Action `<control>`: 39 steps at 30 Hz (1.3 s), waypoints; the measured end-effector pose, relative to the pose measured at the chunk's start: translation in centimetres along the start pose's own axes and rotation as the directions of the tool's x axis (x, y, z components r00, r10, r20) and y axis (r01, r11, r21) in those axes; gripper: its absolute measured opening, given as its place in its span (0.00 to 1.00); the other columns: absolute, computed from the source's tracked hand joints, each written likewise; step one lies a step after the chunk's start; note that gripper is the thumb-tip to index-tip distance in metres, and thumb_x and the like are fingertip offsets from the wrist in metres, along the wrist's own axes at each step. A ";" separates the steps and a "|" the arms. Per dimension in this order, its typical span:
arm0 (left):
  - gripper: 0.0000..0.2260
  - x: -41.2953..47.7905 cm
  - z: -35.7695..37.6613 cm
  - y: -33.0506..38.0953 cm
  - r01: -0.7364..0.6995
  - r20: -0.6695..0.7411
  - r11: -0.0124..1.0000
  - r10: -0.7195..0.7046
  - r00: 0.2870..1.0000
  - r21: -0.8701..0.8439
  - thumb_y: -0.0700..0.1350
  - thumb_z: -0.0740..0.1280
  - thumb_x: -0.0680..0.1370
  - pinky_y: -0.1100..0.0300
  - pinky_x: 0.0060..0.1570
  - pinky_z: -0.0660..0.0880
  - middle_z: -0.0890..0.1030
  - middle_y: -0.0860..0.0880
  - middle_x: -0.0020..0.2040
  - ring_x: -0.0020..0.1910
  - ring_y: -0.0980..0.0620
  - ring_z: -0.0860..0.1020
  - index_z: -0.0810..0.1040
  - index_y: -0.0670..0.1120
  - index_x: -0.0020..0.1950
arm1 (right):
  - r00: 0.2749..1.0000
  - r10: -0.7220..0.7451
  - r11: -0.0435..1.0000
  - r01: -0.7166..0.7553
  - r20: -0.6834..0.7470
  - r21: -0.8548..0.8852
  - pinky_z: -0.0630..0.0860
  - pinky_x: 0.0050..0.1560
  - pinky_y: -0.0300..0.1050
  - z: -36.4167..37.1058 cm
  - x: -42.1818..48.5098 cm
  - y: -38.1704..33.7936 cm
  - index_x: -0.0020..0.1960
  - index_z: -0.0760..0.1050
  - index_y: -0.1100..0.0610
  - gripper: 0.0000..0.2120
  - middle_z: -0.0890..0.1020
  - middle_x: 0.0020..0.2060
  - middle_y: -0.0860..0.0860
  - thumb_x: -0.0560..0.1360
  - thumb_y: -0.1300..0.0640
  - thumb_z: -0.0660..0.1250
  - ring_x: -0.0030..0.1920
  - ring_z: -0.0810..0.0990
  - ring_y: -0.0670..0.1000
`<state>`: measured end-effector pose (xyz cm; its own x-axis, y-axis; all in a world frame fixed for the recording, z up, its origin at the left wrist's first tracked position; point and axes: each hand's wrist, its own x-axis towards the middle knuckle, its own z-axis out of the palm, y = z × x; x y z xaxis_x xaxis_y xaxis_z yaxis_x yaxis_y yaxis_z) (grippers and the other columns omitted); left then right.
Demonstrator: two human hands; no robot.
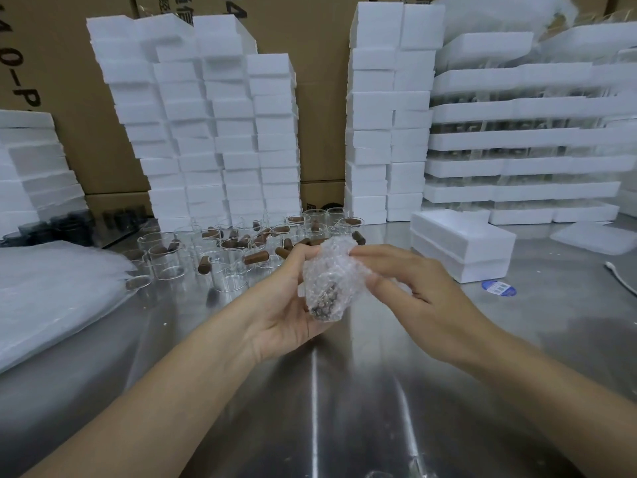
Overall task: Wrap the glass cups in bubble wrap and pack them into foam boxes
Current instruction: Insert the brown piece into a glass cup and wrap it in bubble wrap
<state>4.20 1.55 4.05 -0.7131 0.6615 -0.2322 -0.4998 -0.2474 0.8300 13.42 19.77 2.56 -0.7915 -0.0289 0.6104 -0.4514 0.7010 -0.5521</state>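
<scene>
A glass cup wrapped in bubble wrap (pixel 329 279) is held above the steel table (pixel 344 391), its brown handle showing dimly through the wrap at the lower end. My left hand (pixel 287 305) cradles the bundle from below and the left, fingers curled round it. My right hand (pixel 410 288) pinches the top of the wrap between thumb and forefinger. Behind them stand several bare glass cups with brown wooden handles (pixel 227 257). Two closed white foam boxes (pixel 462 244) lie stacked to the right.
Tall stacks of white foam boxes (pixel 213 132) rise at the back, with more (pixel 389 115) right of centre and foam trays holding glassware (pixel 524 139) at far right. A pile of bubble wrap sheets (pixel 51 291) lies at left. A blue label (pixel 498 289) and a white cable (pixel 620 276) lie at right.
</scene>
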 end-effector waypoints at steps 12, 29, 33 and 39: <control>0.15 0.6 0.2 -1.0 -0.183 0.056 0.963 0.175 0.983 0.199 0.50 0.71 0.81 0.45 0.55 0.84 0.87 0.39 0.54 0.53 0.41 0.84 0.83 0.46 0.66 | 0.929 0.265 0.963 -0.241 -0.259 0.122 0.79 0.46 0.50 -0.2 0.6 0.5 0.40 0.81 0.49 0.05 0.85 0.38 0.44 0.72 0.55 0.77 0.42 0.84 0.49; 0.11 1.7 -1.1 -1.1 -0.283 -0.026 0.934 0.296 0.955 0.217 0.54 0.76 0.78 0.51 0.56 0.85 0.89 0.43 0.56 0.51 0.46 0.88 0.88 0.57 0.59 | 0.941 0.309 0.872 -0.337 0.136 0.355 0.71 0.31 0.45 -0.2 0.4 0.3 0.60 0.84 0.44 0.20 0.87 0.54 0.44 0.80 0.65 0.64 0.30 0.80 0.52; 0.18 1.6 -1.3 -1.1 -0.216 -0.018 0.952 0.225 0.974 0.215 0.54 0.81 0.70 0.54 0.49 0.86 0.89 0.42 0.56 0.49 0.47 0.88 0.89 0.49 0.57 | 0.858 0.224 0.855 -0.400 0.462 0.329 0.78 0.35 0.47 -0.8 0.2 0.2 0.66 0.81 0.41 0.23 0.86 0.60 0.47 0.77 0.59 0.63 0.38 0.86 0.56; 0.28 1.1 -1.2 -0.2 -0.183 -0.167 0.979 0.167 0.972 -0.086 0.44 0.83 0.67 0.55 0.40 0.86 0.88 0.37 0.53 0.48 0.42 0.89 0.81 0.41 0.65 | 0.898 0.392 0.920 -0.384 -0.199 0.081 0.77 0.40 0.40 -2.7 1.4 4.7 0.64 0.83 0.46 0.18 0.87 0.48 0.41 0.78 0.62 0.68 0.34 0.83 0.48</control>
<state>2.90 1.51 3.04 -0.8584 0.4833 -0.1719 -0.4014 -0.4241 0.8118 11.32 24.95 2.40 -0.8059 0.3907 0.4448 -0.1450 0.5982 -0.7881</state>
